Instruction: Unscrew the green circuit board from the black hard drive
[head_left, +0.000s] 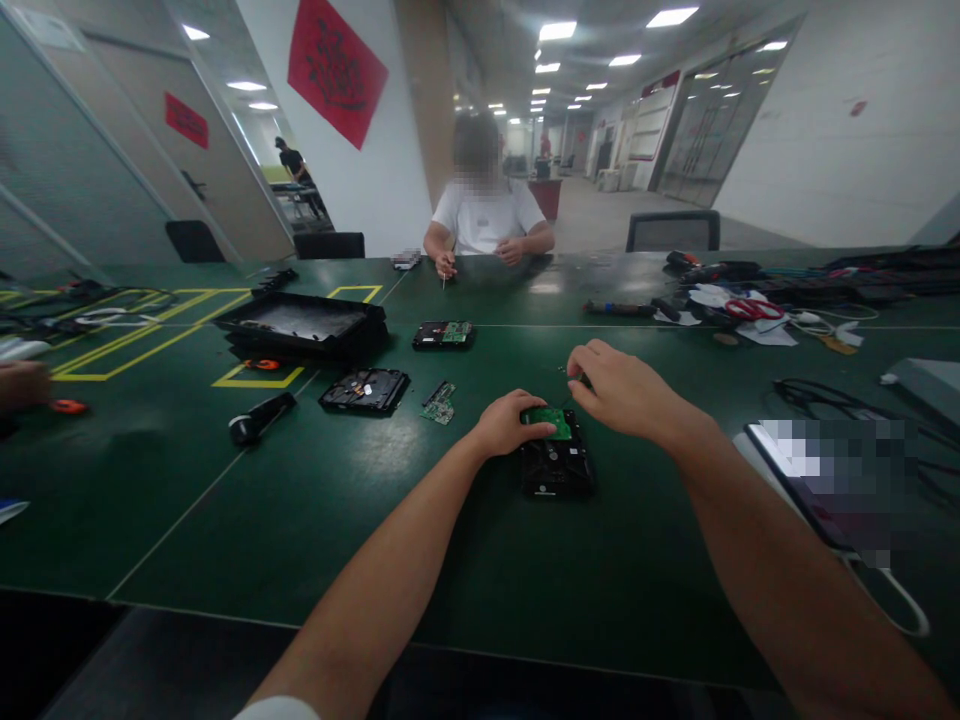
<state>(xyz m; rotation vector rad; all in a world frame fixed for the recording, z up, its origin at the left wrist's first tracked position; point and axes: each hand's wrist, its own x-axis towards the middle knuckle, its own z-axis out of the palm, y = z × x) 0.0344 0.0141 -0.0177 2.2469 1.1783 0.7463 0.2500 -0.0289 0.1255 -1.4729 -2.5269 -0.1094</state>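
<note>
A black hard drive (556,472) with a green circuit board (559,422) on its far part lies on the green table in front of me. My left hand (510,424) grips the drive's left side, its thumb lying across the board and its fingers along the far edge. Just above the drive's far right corner, my right hand (619,388) is closed in a pinch. Whatever sits between those fingertips is too small and dark to make out. Left of the drive lie a loose circuit board (439,403) and an opened hard drive (365,390).
Another hard drive (443,335) lies farther back, near a black tray (300,325). A black-handled tool (261,418) rests at left. Red scissors (754,310) and cables are at far right, a tablet-like device (810,480) nearer. A person in white (487,215) sits opposite.
</note>
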